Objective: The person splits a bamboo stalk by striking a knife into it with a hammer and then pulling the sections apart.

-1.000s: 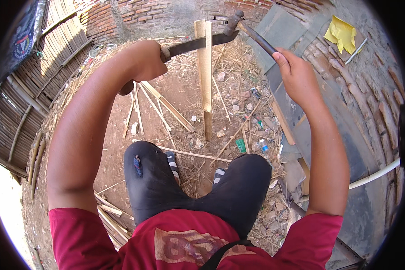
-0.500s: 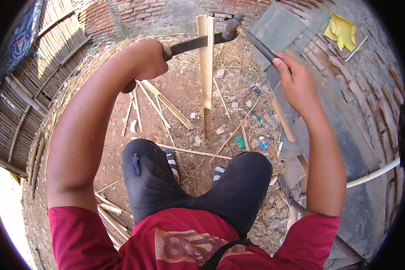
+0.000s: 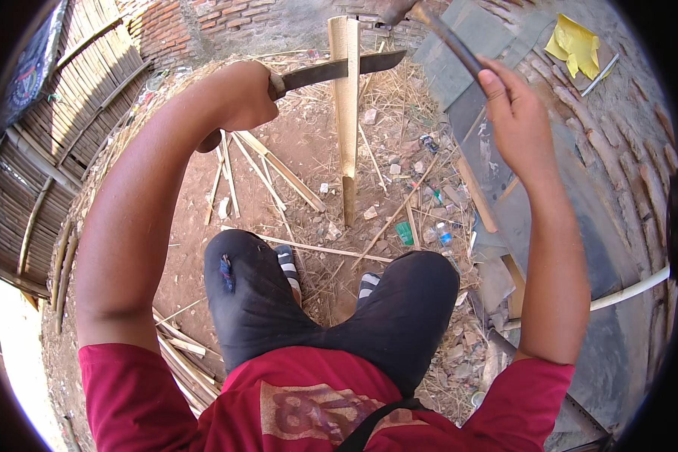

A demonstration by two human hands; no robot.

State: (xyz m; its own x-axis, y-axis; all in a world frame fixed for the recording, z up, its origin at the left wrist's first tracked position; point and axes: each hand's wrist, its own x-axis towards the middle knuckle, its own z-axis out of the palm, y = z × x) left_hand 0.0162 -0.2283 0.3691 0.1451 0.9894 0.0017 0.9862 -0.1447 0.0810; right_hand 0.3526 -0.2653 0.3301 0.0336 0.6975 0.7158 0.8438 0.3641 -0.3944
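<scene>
My left hand (image 3: 241, 98) is closed around the handle of a machete (image 3: 380, 62). Its dark blade runs sideways to the right, wedged in an upright piece of split bamboo (image 3: 346, 124) that stands on the dirt ahead of my knees. The blade tip sticks out past the bamboo's right side. In my right hand (image 3: 518, 113), fingers wrapped round the grip, is a hammer (image 3: 452, 41) raised up and to the right of the blade. The hammer head, at the top edge of the view, is apart from the blade.
Cut bamboo strips (image 3: 290, 177) lie left of the upright piece, and more are piled (image 3: 192, 369) by my left leg. Grey sheets (image 3: 467, 49) and a white pipe (image 3: 629, 291) are on the right. A yellow crumpled sheet (image 3: 574, 47) lies far right; a brick wall (image 3: 241, 22) stands ahead.
The hammer has lifted off the blade's tip end, up and to the right with my right hand. The machete stays in the bamboo, its blade tip now tilted slightly upward.
</scene>
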